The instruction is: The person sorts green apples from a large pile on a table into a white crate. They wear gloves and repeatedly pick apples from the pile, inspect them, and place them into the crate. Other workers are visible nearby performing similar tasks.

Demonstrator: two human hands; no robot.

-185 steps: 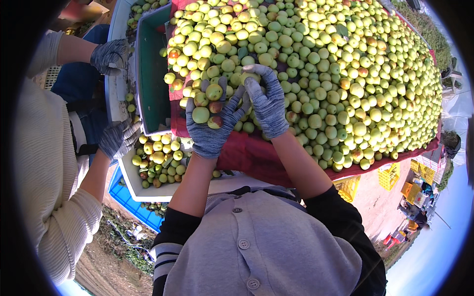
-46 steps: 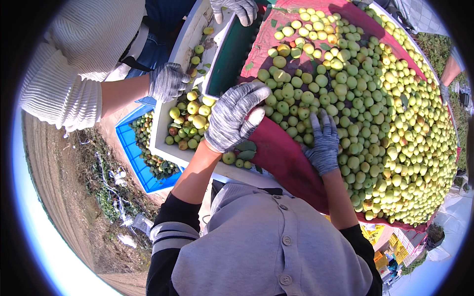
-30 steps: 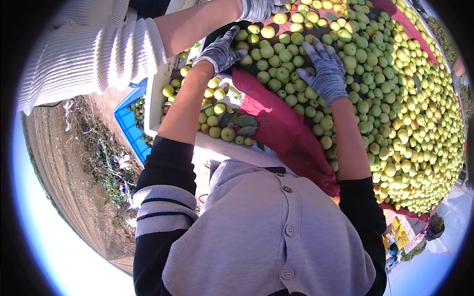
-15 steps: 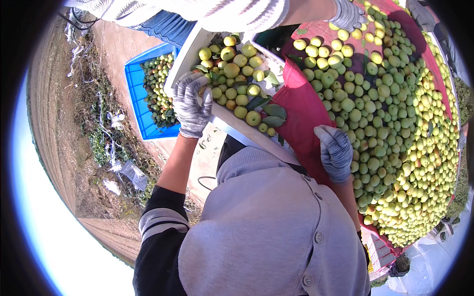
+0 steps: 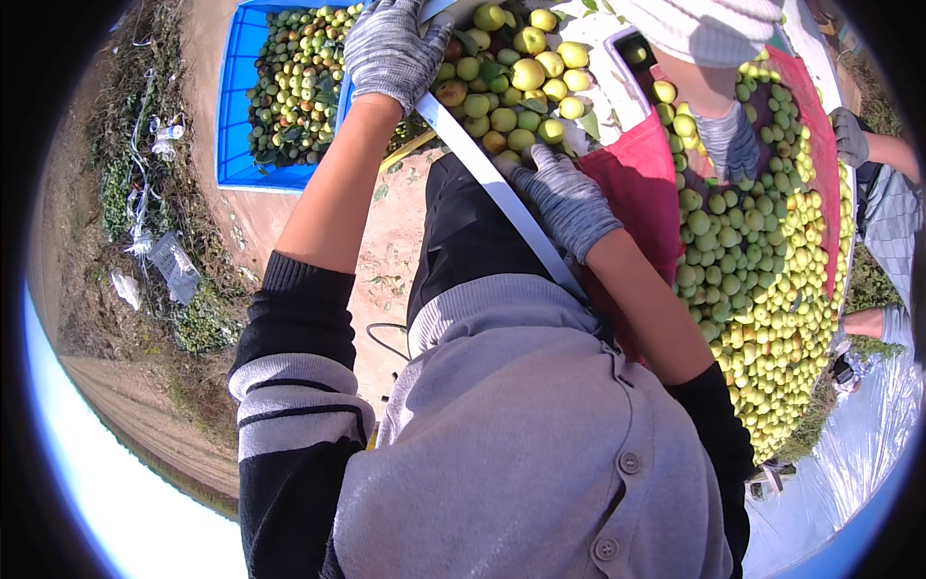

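My left hand [image 5: 395,58], in a gray knit glove, grips the rim of a white tray [image 5: 459,145] at the top, fingers bent over it. My right hand [image 5: 569,198], gloved alike, grips the same tray's near side beside the red cloth [image 5: 637,174], its fingertips by the fruit. Yellow-green apples [image 5: 526,72] and leaves lie inside the tray. To the right, a large heap of apples [image 5: 743,386] rests on the cloth.
A co-worker's gloved hand [image 5: 728,145] reaches into the heap from above; other people's hands [image 5: 849,135] are at the right edge. A blue crate [image 5: 236,106] of small apples lies on the ground at upper left, beside plant debris [image 5: 169,261]. A black cable [image 5: 386,343] lies below.
The view has swung toward the tray and crate. My hands have left the apple heap for the tray's rim, and the co-worker's arm now reaches lower into the heap.
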